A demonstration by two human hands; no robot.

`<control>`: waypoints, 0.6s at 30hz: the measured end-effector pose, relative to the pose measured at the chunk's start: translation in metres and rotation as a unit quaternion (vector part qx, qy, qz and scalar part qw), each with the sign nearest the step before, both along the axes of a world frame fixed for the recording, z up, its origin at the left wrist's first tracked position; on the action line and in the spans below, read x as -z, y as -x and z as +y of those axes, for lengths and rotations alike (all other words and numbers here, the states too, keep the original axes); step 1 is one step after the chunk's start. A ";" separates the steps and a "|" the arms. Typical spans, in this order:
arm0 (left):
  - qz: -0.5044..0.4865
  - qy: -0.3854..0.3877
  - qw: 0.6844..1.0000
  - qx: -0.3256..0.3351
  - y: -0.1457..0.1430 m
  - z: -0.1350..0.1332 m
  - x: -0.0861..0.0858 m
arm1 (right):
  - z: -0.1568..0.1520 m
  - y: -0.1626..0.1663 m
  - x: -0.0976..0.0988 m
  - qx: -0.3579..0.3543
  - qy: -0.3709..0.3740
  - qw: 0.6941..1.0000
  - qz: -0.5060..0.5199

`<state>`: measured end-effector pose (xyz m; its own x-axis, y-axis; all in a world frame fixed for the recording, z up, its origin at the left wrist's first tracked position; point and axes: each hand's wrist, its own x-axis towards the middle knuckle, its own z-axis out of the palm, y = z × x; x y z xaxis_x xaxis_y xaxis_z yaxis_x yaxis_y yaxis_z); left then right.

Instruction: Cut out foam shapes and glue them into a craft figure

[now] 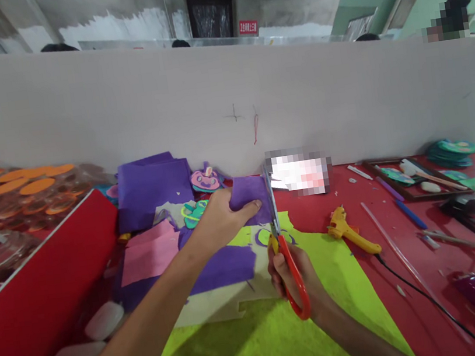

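My left hand [225, 218] pinches a small purple felt sheet [249, 191] between thumb and fingers, raised over the work surface. My right hand [297, 272] is wrapped round the red and yellow handles of a pair of scissors [296, 287]. Their blades point away from me and stand along the sheet's right edge; whether they touch it I cannot tell. Beneath both hands lie a yellow-green felt sheet [261, 345], a purple felt piece [227, 266] and pale paper [211, 306]. A pink felt piece [149, 255] lies left of my left forearm.
Purple sheets [154, 184] lean at the back beside a pink felt figure [205, 179]. To the right are a yellow glue gun [346, 230] with its cord, a clear stick [391, 239] and a brown tray [402, 187]. A red divider [52, 275] borders the left, near orange-topped jars [21, 185].
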<state>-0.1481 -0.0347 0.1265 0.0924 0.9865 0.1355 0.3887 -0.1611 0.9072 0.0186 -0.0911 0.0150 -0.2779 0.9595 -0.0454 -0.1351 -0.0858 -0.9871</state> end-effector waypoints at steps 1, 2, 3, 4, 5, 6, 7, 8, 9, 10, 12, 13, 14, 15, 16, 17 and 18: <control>-0.001 0.004 1.000 -0.005 0.001 0.000 -0.001 | 0.000 0.000 -0.002 0.006 -0.003 1.000 0.000; -0.006 0.008 1.000 -0.008 0.001 0.000 -0.002 | 0.000 0.001 -0.003 0.011 -0.003 1.000 0.002; -0.012 0.009 1.000 -0.011 0.002 0.000 -0.003 | 0.000 0.002 -0.005 0.011 0.000 1.000 0.007; -0.017 0.009 1.000 -0.013 0.003 0.000 -0.004 | 0.000 0.002 -0.006 0.007 0.004 1.000 0.011; -0.018 0.007 1.000 -0.017 0.004 0.000 -0.006 | -0.001 0.003 -0.006 0.000 0.006 1.000 0.015; -0.016 0.004 1.000 -0.021 0.005 0.000 -0.008 | -0.001 0.003 -0.006 -0.008 0.007 1.000 0.018; -0.011 0.001 1.000 -0.025 0.006 0.000 -0.009 | -0.002 0.004 -0.006 -0.016 0.008 1.000 0.019; -0.003 -0.002 1.000 -0.027 0.007 0.000 -0.011 | -0.003 0.004 -0.004 -0.021 0.007 1.000 0.019; 0.005 -0.003 1.000 -0.025 0.007 0.000 -0.011 | -0.003 0.004 -0.003 -0.023 0.006 1.000 0.019; 0.011 -0.001 1.000 -0.020 0.008 0.000 -0.011 | -0.003 0.004 -0.001 -0.023 0.003 1.000 0.019; 0.009 0.003 1.000 -0.004 0.007 0.000 -0.010 | -0.003 0.004 0.002 -0.022 -0.002 1.000 0.021; 0.004 0.005 1.000 0.003 0.006 0.001 -0.008 | -0.002 0.004 0.004 -0.018 -0.006 1.000 0.024; -0.002 0.004 1.000 0.007 0.005 0.001 -0.006 | -0.001 0.003 0.005 -0.012 -0.011 0.999 0.027; -0.005 0.004 1.000 0.011 0.004 0.001 -0.004 | 0.000 0.003 0.006 -0.006 -0.014 0.999 0.031; -0.004 0.003 1.000 0.015 0.003 0.001 -0.002 | 0.001 0.003 0.006 -0.001 -0.017 0.999 0.033; 0.000 0.004 1.000 0.019 0.002 0.001 -0.001 | 0.002 0.003 0.005 0.004 -0.020 0.999 0.033; 0.005 0.006 1.000 0.023 0.001 0.001 0.001 | 0.003 0.003 0.005 0.006 -0.023 0.999 0.031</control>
